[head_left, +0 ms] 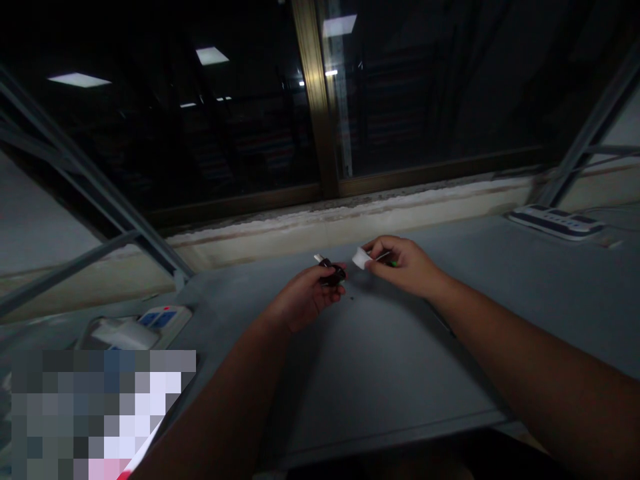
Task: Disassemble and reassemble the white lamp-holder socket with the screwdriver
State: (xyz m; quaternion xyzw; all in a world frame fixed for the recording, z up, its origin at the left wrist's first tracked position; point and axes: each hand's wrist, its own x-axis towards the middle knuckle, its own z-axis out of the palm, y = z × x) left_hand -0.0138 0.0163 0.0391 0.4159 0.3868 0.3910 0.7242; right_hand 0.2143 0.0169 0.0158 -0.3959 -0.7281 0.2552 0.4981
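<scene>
Above the middle of the grey table (pixel 370 360), my left hand (pixel 305 297) holds a small dark object (pixel 332 273) between thumb and fingers; a pale tip sticks out at its upper left. Just to the right, my right hand (pixel 405 267) pinches a small white piece (pixel 361 258) that points toward the left hand. A thin item with a bit of green (pixel 394 263) shows among the right fingers, too small to name. The two hands are a short gap apart. A tiny dark speck (pixel 351 298) lies on the table below them.
A power strip (pixel 173 323) with a white plug or adapter (pixel 125 333) lies at the left. Another power strip (pixel 555 222) is at the back right. Metal frame bars (pixel 90 180) rise at both sides, before a dark window. A pixelated area covers the lower left.
</scene>
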